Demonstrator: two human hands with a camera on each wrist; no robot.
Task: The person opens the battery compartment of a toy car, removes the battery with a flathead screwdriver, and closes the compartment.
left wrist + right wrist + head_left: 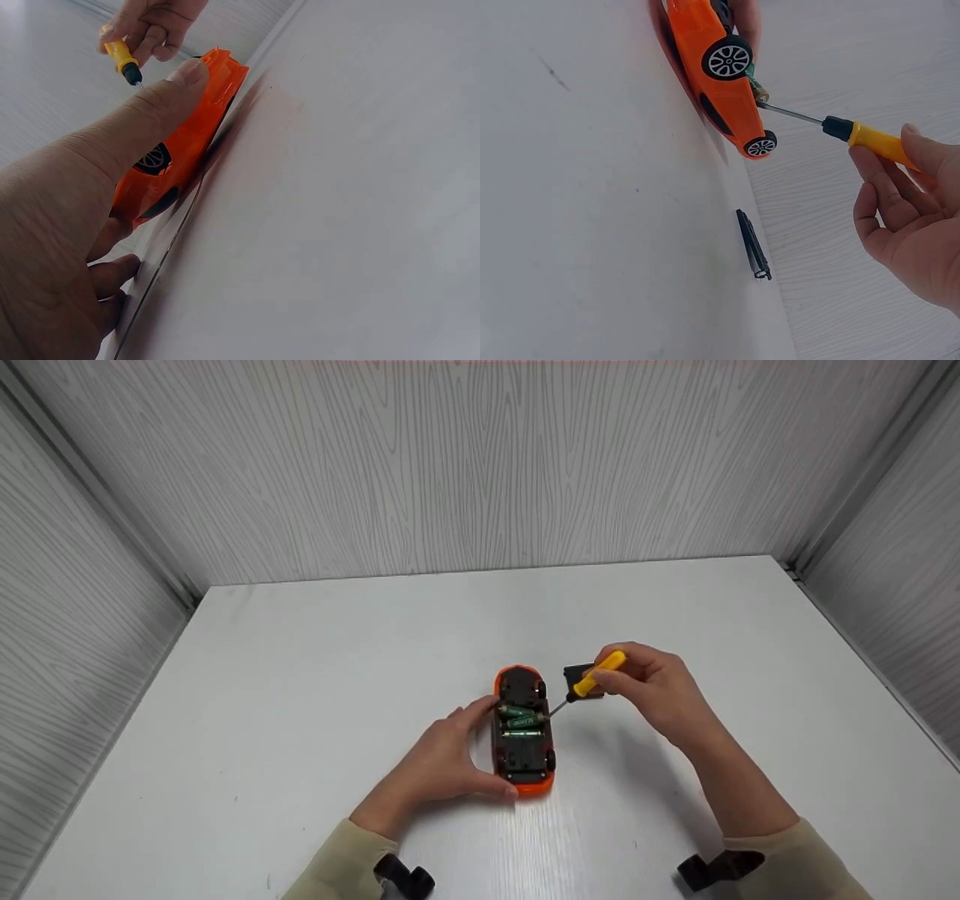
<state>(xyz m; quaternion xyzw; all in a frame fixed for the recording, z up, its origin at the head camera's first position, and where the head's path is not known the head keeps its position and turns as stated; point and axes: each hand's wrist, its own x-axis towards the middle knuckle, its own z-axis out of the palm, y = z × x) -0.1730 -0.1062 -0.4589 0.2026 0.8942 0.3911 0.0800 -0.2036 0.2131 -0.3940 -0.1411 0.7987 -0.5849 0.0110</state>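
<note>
An orange toy car (524,754) lies upside down on the white table, black underside up. Several green batteries (523,721) sit in its open compartment; one lies slanted, its end raised in the right wrist view. My left hand (439,757) grips the car from the left, thumb at the near end and fingers along the far left side. Between thumb and fingers, my right hand (664,694) pinches a yellow-handled screwdriver (881,142). The shaft slopes down to the car's right side, its tip right at the raised battery end.
A small black cover (574,676) lies on the table (337,682) to the right of the car, partly behind the screwdriver and right hand in the head view. Grey wood-grain panels (450,472) stand behind the table and at both sides.
</note>
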